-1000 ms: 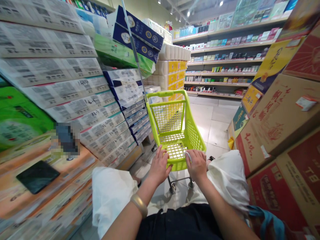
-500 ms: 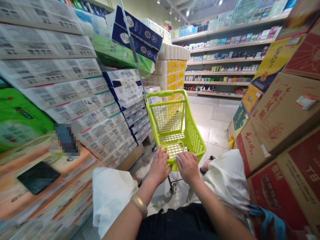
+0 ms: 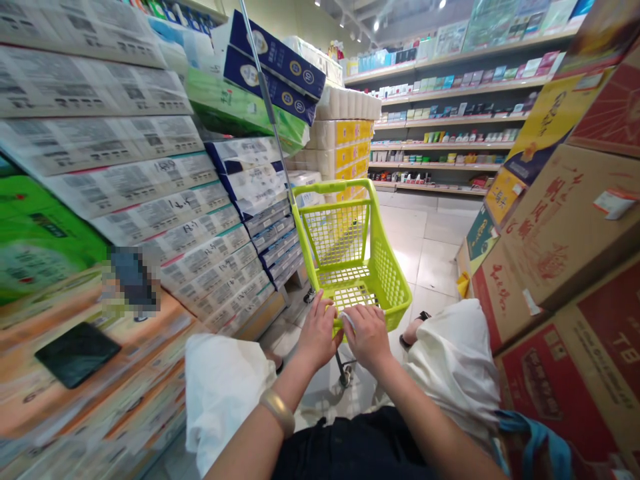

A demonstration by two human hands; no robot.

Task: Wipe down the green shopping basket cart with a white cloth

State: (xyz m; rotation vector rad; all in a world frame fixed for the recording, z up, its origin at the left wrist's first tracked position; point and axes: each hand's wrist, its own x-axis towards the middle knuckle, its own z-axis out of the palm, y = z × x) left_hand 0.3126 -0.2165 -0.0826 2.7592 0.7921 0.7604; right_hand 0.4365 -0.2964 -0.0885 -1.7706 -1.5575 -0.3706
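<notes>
A lime-green shopping cart [image 3: 399, 283] with a mesh basket stands in front of me, its near rim under both hands. My left hand [image 3: 317, 330] is closed around the left part of that rim, thumb on the near side. Close beside it, my right hand [image 3: 367, 333] presses a white tissue [image 3: 349, 320] onto the rim. Only a small edge of the tissue shows; the fingers hide the rest. Nothing lies in the visible part of the basket. A metal pole [image 3: 265, 93] rises from the cart's left side.
Packaged paper goods [image 3: 165, 173] are stacked on the left. A dark phone-like slab [image 3: 77, 355] lies on an orange pack [image 3: 30, 393]. Cardboard cartons [image 3: 565, 233] stand close on the right. Shelves of small boxes [image 3: 450, 113] line the back, beyond the tiled floor [image 3: 440, 247].
My right hand has slid a little left along the cart's rim with the tissue, nearer to my left hand. My left hand and the cart have stayed in place.
</notes>
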